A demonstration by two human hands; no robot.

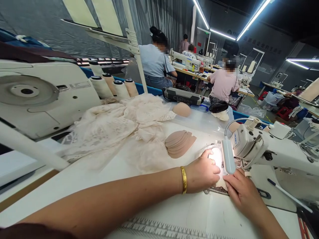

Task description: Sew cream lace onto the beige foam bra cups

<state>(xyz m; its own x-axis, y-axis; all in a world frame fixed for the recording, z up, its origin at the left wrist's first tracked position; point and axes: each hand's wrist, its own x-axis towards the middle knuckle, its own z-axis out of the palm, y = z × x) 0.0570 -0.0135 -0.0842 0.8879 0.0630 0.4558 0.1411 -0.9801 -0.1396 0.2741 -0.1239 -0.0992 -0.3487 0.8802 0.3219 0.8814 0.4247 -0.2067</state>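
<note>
At the sewing machine (264, 146), a pale fabric piece (217, 158) lies on the bed under a bright lamp (228, 156). My left hand (203, 171), with a gold bangle at the wrist, grips the fabric from the left, its fingers bent over the edge. On the right side, my right hand (243, 187) pinches the fabric's near edge between thumb and fingers, close below the lamp. The needle area is hidden behind the lamp head. A fanned stack of beige cut-out pieces (180, 143) rests on the table left of the machine.
Sheer cream lace fabric (119, 122) is heaped at the left. Thread cones (121, 89) stand behind it, beside another machine (42, 96). A beige moulded cup (181, 109) sits at the back. A ruler scale (159, 229) runs along the front; a pen (289, 195) lies right. Co-workers sit beyond.
</note>
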